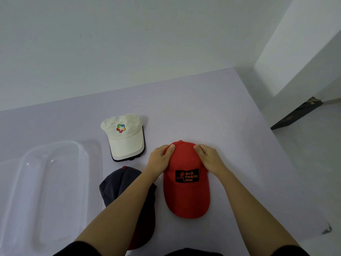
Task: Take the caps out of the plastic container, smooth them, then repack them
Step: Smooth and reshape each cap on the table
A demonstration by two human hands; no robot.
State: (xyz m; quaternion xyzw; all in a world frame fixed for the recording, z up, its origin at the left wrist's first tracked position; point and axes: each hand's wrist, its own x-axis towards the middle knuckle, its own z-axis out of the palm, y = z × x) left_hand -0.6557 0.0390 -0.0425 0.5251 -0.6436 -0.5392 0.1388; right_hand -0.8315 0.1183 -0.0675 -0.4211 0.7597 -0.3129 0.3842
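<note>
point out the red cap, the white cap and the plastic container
red cap (186, 198), head view, on its brim
white cap (127, 145), head view, on its brim
plastic container (60, 144), head view, on its far rim

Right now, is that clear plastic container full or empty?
Empty. Only the table shows through the clear plastic container, and the white cap, dark cap and red cap all lie outside it on the table.

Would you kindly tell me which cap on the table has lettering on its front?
The red cap: its black patch reads Back Packing Gear. The white cap shows only a coloured logo; the dark cap shows no visible marking.
</note>
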